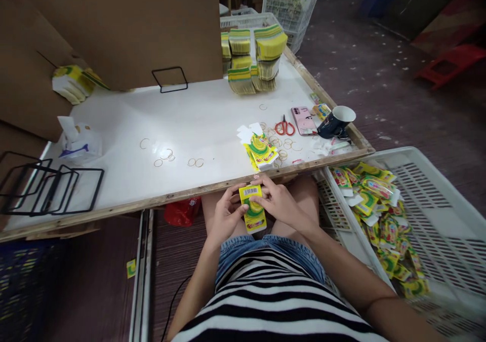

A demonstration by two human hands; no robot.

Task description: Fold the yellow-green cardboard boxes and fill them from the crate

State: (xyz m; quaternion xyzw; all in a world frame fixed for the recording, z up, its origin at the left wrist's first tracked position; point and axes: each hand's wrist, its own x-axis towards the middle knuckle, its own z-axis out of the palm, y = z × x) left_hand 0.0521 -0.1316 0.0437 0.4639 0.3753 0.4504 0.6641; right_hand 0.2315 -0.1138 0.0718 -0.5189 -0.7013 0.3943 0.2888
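Note:
Between both hands, over my lap, is a small yellow and green carton point(253, 219) with a barcode near its top end. My left hand point(227, 211) grips its left edge, thumb on the front face. From the right, my right hand point(278, 199) holds its upper part, thumb on the printed front and fingers behind the top. The fingers behind the carton are partly hidden. Just beyond my hands, at the table's near edge, lies a loose pile of similar cartons point(259, 149) with white flaps sticking out.
On the white table point(190, 119) lie rubber bands point(195, 162), red-handled scissors point(284, 126), a pink phone point(304, 120) and a dark mug point(336, 122). Bundled flat cartons point(270, 43) stand at the back. A white crate point(444, 200) with filled cartons sits right; black wire frames point(53, 190) are left.

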